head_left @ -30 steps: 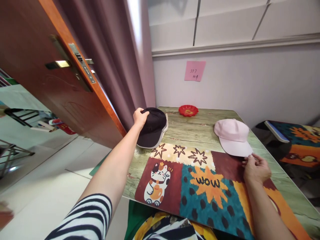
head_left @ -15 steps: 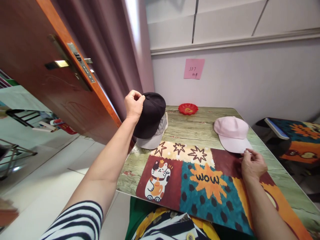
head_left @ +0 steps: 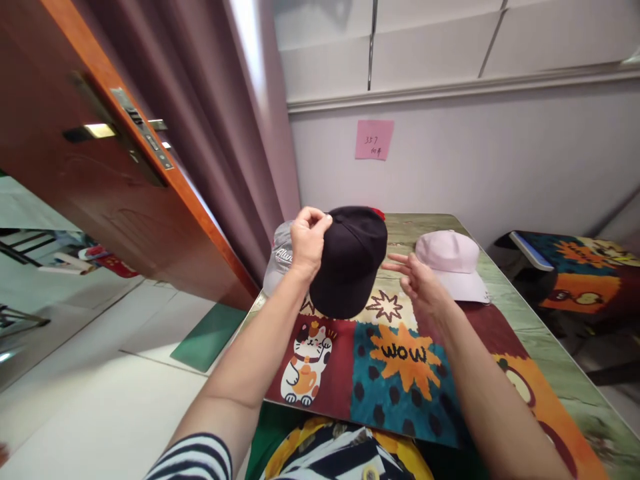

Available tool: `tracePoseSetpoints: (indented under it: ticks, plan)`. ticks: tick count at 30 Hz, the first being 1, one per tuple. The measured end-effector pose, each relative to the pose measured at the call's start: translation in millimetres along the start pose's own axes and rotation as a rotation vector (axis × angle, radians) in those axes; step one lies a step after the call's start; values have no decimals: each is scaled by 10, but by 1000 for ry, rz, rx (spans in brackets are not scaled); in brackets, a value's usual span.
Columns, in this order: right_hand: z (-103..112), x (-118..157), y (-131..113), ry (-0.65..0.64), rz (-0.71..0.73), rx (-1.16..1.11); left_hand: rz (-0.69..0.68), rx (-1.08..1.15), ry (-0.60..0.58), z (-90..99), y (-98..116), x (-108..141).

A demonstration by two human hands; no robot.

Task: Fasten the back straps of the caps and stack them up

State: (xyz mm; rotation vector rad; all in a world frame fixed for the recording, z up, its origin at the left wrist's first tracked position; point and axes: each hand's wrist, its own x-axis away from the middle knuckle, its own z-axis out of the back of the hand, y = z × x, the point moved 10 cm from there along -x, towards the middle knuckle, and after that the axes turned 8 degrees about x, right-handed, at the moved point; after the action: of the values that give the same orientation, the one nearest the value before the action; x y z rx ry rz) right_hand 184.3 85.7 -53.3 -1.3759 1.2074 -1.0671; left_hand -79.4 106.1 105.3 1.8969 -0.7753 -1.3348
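Observation:
My left hand pinches a black baseball cap near the top of its crown and holds it up over the table, brim downward. Behind that hand a grey cap with white lettering shows in part. My right hand is close to the black cap's right side, fingers stretched toward it and apart from it, holding nothing. A pale pink cap rests on the table just beyond my right hand, its brim facing me.
A colourful mat with a cat and "WOW" covers the near part of the wood-patterned table. A red dish is mostly hidden behind the black cap. An open door and curtain stand left; another table is right.
The black cap has moved right in my left hand, away from the grey cap, which is now uncovered. My right hand has left the pink cap's brim and come left toward the black cap.

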Motion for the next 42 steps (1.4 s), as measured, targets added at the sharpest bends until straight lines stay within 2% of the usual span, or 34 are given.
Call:
tracePoseSetpoints:
  ticks: [1, 3, 6, 9, 13, 15, 17, 20, 22, 24, 27, 30, 33, 34, 36, 38, 42]
  plan:
    - [-121, -60, -26, -51, -28, -54, 28, 16, 2, -47, -112, 56]
    - [-192, -182, -90, -61, -9, -131, 16, 34, -2, -126, -222, 126]
    - [-22, -340, -206, 57, 156, -204, -107, 7, -60, -221, -176, 219]
    - [211, -415, -243, 187, 308, -178, -215, -158, -104, -207, -181, 462]
    - [401, -448, -107, 264, 344, -6, -219, -462, -156, -46, -534, 1009]
    - [432, -454, -26, 220, 312, 130, -185, -572, -194, 48, -743, 1283]
    - [437, -440, 9, 134, 271, 300, -153, -649, -284, 74, -889, 1511]
    - [429, -349, -90, 9, 243, 525, -127, -675, -402, 42, -912, 1681]
    - [398, -251, -278, -17, 275, 609, -127, -651, -385, 22, -804, 1633]
    - [307, -153, -484, -12, 315, 672, -134, -629, -330, -32, -675, 1481]
    - [92, -54, -690, 45, 349, 821, -132, -629, -321, -278, -596, 1176]
    - [-99, -9, -771, 145, 380, 997, -1, -714, -385, -577, -802, 901]
    - [-150, -16, -733, 197, 348, 1132, 297, -879, -519, -705, -1244, 859]
    - [-133, -21, -721, 199, 340, 1134, 368, -917, -561, -704, -1351, 893]
    - [-56, -24, -721, 190, 346, 1038, 411, -931, -589, -660, -1434, 951]
    - [43, -25, -719, 154, 348, 846, 430, -836, -527, -550, -1406, 975]
    - [125, 1, -696, 27, 291, 493, 651, -409, -357, -331, -1330, 1046]
